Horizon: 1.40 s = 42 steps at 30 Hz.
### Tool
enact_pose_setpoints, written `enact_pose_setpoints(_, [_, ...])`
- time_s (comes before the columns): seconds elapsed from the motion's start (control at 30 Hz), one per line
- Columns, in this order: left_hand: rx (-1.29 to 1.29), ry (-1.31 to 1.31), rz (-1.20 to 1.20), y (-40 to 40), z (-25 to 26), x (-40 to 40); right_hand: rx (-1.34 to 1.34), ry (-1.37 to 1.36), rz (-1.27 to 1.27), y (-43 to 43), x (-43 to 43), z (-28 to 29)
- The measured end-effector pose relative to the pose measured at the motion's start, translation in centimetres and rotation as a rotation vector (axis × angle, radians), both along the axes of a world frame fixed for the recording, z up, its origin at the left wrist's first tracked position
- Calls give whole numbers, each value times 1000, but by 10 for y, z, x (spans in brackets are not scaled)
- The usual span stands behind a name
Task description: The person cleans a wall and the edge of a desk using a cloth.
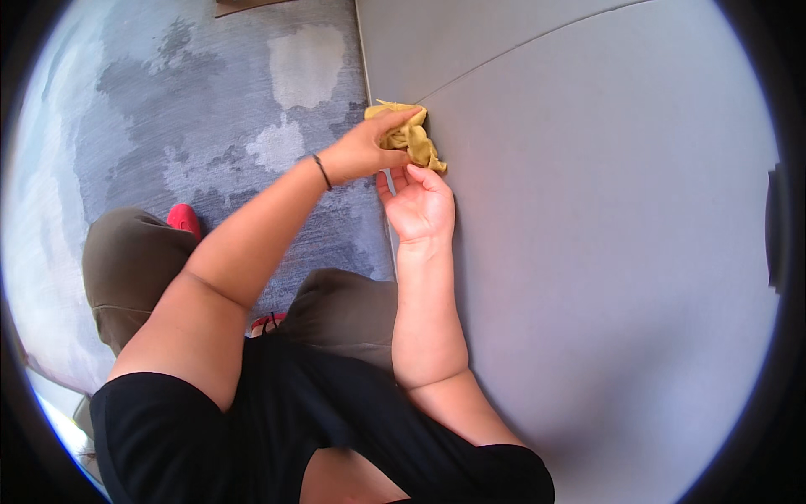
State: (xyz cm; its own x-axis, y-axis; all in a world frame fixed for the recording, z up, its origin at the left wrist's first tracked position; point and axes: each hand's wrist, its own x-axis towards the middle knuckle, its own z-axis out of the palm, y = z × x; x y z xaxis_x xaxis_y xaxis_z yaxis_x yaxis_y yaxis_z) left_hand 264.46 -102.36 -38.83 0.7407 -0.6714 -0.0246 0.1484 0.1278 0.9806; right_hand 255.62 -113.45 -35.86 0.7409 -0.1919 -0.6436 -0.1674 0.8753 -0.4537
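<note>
My left hand (365, 145), with a thin black band on the wrist, grips a crumpled yellow cloth (412, 140) between thumb and fingers. The cloth lies against a smooth grey panel (567, 208), close to the panel's left edge and the start of a thin seam. Just below it is my right hand (419, 208), palm towards me and fingers loosely curled and apart. Its thumb tip comes up to the cloth's lower edge and my left thumb. Nothing shows in the right palm; some of its fingertips are partly hidden.
A mottled blue-grey rug (208, 120) spreads to the left of the panel. My bent knees (135, 271) and a red shoe (183, 219) are below my arms. A black fitting (773, 227) is at the panel's far right, and a brown object (252, 6) at the top edge.
</note>
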Motion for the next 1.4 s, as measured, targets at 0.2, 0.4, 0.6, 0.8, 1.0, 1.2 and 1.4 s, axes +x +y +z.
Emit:
enact_pose_setpoints(0.2, [27,233,-259,45,42,44,-220,59,62,8,-9,14])
enact_pose_setpoints(0.4, [223,-411,-303,8,28,22,-483,-45,50,20,-22,26])
enact_pose_setpoints(0.6, [-283,424,-486,19,-12,20,-574,-67,-220,33,-34,20])
enact_pose_setpoints(0.8, [-305,577,105,-10,10,-57,-977,107,-142,39,-28,15])
enact_pose_setpoints(1.0, [-281,-24,492,-11,12,-5,-1133,136,58,37,-24,18])
enact_pose_setpoints(1.2, [-502,-267,693,-16,72,89,-1284,295,772,48,-50,32])
enact_pose_setpoints(1.4, [-312,-1027,604,-45,122,17,-1422,283,1396,63,-79,27])
